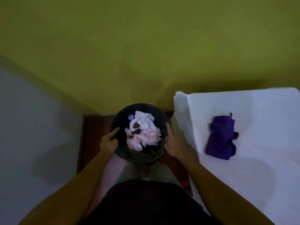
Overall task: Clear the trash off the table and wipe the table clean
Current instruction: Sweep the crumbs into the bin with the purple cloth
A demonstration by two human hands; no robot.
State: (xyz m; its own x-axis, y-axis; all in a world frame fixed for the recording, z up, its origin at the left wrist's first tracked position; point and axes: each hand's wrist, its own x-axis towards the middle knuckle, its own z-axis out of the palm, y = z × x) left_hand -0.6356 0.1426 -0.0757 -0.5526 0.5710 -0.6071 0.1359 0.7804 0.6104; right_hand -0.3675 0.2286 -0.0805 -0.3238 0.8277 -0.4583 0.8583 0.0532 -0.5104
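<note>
Trash in the bin point(139, 153), left hand point(109, 142) and right hand point(174, 143) fingers clamped on its rim; desk point(259, 168) bare but for purple cloth point(221, 139), wiping probably left.

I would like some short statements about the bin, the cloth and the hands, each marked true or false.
1. Both hands hold the black bin at its rim. True: the left hand and the right hand each grip one side.
2. The bin is empty. False: crumpled white and pink paper and a small blue cap lie inside.
3. The purple cloth lies on the white table. True.
4. The right hand holds the purple cloth. False: the cloth lies alone, apart from both hands.
5. The bin stands on the table. False: it is left of the table.
</note>
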